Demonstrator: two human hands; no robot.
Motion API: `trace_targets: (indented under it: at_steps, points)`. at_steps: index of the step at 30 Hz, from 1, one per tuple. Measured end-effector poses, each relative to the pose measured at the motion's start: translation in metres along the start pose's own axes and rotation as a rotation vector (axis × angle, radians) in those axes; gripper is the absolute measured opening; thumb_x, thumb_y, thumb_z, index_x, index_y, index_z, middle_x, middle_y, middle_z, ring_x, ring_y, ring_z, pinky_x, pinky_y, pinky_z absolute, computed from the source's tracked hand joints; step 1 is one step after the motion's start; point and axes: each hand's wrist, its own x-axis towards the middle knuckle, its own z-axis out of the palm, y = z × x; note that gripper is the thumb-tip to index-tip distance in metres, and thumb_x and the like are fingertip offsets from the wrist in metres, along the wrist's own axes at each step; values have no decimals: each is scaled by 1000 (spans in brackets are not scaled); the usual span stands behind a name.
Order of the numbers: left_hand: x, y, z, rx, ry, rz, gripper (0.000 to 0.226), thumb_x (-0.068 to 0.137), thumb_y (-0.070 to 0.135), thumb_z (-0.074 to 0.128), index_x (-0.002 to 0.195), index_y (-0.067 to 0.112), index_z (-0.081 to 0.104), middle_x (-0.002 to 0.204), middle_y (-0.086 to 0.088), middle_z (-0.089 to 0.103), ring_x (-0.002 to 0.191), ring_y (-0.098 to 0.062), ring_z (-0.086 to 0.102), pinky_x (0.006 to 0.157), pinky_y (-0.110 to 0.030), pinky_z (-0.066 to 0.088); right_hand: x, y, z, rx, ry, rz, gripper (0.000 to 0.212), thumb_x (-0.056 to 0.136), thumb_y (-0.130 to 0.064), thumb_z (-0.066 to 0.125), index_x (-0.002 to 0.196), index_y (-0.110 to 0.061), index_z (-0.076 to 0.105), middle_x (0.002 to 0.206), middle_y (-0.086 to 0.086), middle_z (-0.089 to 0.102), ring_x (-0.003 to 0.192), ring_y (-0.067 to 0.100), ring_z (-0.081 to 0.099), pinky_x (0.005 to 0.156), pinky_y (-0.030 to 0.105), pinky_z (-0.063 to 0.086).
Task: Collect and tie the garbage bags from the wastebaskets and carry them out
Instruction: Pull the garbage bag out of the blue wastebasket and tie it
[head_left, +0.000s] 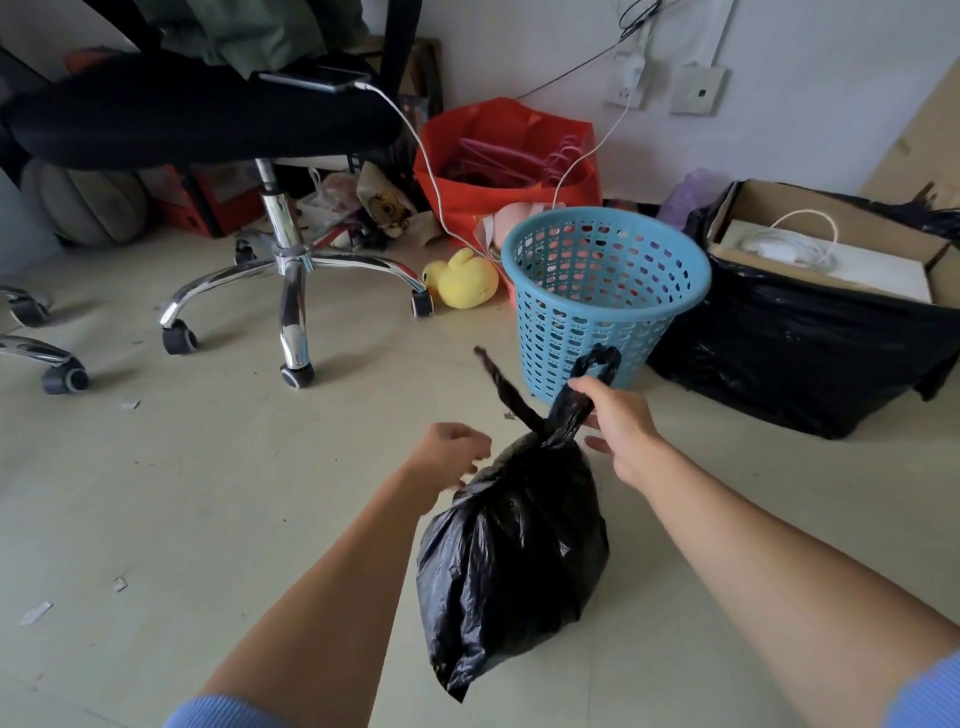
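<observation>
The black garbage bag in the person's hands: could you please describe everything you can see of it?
The garbage bag is thin, glossy, crinkled black plastic, bulging with contents and gathered at the neck. It hangs above the floor, out of the blue wastebasket behind it. The right hand grips one twisted handle loop; the other strip sticks up free. The left hand is beside its neck, fingers loosely curled.

Light: soft, even daylight, moderately bright; source not in view.
Shadows: faint, diffuse under the chair and bag on the floor.
Glare: bright highlights on chrome legs.
Distortion: wide-angle bending at edges.
Focus: slightly soft throughout.
</observation>
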Motion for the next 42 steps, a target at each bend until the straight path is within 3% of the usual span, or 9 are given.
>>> trace_targets:
  at_steps: [6,10,14,17,24,30,34,38,42]
  points:
    - [-1,27,30,-217,-59,37,24,93,11,54,106,-5,66,87,-13,60,67,-20,54,48,-23,43,7,4,-8,14,55,37,11,82,-30,64,79,-21,68,101,6,71,80,15,64,63,29,40]
    - [1,17,39,-45,-175,39,11,83,7,67,92,6,73,79,-11,67,64,-18,56,55,-25,48,14,10,-20,7,42,108,16,88,-33,61,95,-19,67,96,4,67,80,17,66,64,29,43]
    - [5,7,43,-108,-38,30,12,87,-2,60,84,7,68,72,-16,66,54,-18,56,50,-24,43,13,16,-26,-126,-224,284,39,76,-41,73,102,-14,62,89,8,64,77,23,64,69,33,53]
    - [7,5,43,-248,26,11,13,90,-6,52,86,5,58,53,-9,64,41,-14,58,53,-29,41,9,18,-24,-171,-372,310,33,78,-34,76,100,-12,63,83,6,65,70,19,62,59,28,51]
    - [13,4,40,-294,285,-122,15,89,-1,48,87,7,61,56,-8,56,45,-18,47,61,-34,46,10,12,-17,-69,-256,207,9,81,-12,72,87,-12,65,70,2,59,53,12,50,39,20,36]
    - [-7,25,44,-115,-22,56,24,86,3,50,81,7,73,78,-14,69,70,-25,65,74,-34,56,6,-22,-12,18,-281,-64,18,84,-9,72,102,-4,70,103,10,73,86,19,66,60,26,53]
    - [-21,41,49,56,-244,129,13,68,24,71,76,14,69,75,-6,67,71,-22,63,76,-32,54,3,-40,-7,-19,-353,-159,12,86,2,66,97,-1,69,98,12,71,85,20,67,63,24,58]
    - [-26,44,55,341,-196,190,27,73,32,81,78,16,60,80,-4,62,70,-17,58,66,-25,47,3,-37,-6,-115,-376,-192,5,87,-1,66,86,-5,71,89,9,69,77,16,62,61,23,57]
    - [-21,34,49,190,-148,115,25,81,33,74,86,12,62,87,-6,66,79,-21,63,75,-29,50,10,-22,-20,-357,-265,-175,21,91,-29,66,95,-9,71,91,4,73,80,13,67,70,28,48]
